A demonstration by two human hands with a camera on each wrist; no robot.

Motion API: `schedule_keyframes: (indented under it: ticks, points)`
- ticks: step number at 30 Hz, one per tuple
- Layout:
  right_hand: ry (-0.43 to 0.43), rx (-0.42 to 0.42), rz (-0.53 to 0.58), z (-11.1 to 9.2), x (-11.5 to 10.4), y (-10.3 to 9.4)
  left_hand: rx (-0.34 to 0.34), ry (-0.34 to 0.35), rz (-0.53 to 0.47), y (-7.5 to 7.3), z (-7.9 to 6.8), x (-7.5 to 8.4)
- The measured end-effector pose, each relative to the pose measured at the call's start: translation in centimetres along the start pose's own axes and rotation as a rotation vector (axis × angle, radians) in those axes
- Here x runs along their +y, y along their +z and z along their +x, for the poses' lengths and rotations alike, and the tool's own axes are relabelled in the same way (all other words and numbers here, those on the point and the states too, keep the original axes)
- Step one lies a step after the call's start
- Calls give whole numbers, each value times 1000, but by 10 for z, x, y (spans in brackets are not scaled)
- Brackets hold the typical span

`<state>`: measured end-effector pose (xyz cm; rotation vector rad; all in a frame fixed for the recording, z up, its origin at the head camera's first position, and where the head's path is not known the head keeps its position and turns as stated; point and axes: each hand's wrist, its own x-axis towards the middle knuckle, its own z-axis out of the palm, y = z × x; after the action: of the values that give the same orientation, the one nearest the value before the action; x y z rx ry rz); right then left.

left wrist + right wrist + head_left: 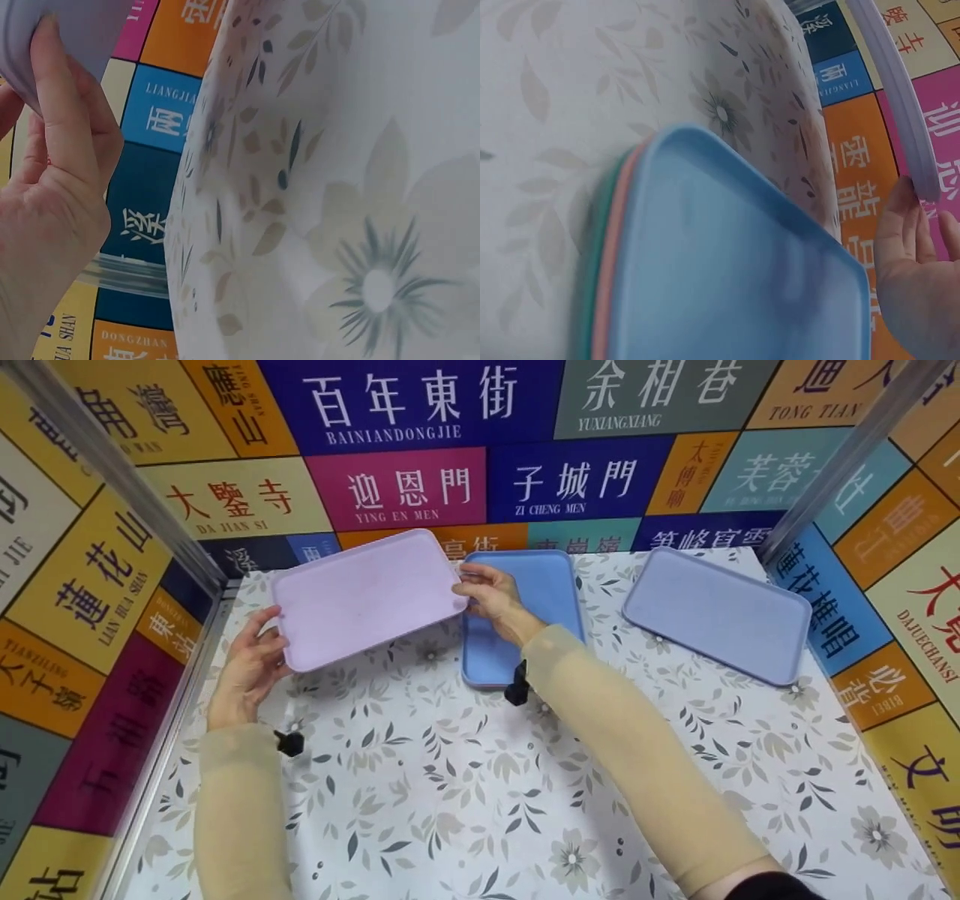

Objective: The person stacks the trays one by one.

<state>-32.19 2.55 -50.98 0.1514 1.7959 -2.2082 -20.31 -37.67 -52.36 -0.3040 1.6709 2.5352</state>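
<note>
The left hand [249, 664] and right hand [495, 596] grip the short ends of the pink tray [367, 600], up over the tabletop [390, 787]. It runs long side to side; the blue tray [556, 589], nearer the right hand, points away.

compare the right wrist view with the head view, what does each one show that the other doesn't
Only the right wrist view clearly shows a green rim and a pink rim beneath the blue tray.

Only the head view shows the left hand and the periwinkle tray lying apart on the right.

Both show the blue tray, the right hand holding the lilac tray by its edge, and the floral table covering.
</note>
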Motion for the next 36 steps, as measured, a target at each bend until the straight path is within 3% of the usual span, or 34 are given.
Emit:
schedule_keyframes:
  ticks: [10, 14, 18, 26, 33, 36]
  points:
    - [-128, 274, 191, -22, 33, 39, 141, 52, -71, 22, -2, -30]
    - [-140, 328, 258, -33, 45, 57, 167, 72, -78, 32, -2, -39]
    - [-154, 376, 238, -44, 54, 71, 183, 78, -65, 41, -2, -44]
    - [-174, 374, 186, -58, 63, 93, 165, 96, -91, 58, 1, -49]
    - [-161, 313, 193, -69, 69, 111, 152, 115, -104, 63, -1, -53]
    - [-151, 325, 167, -73, 68, 115, 144, 118, -116, 65, -1, -54]
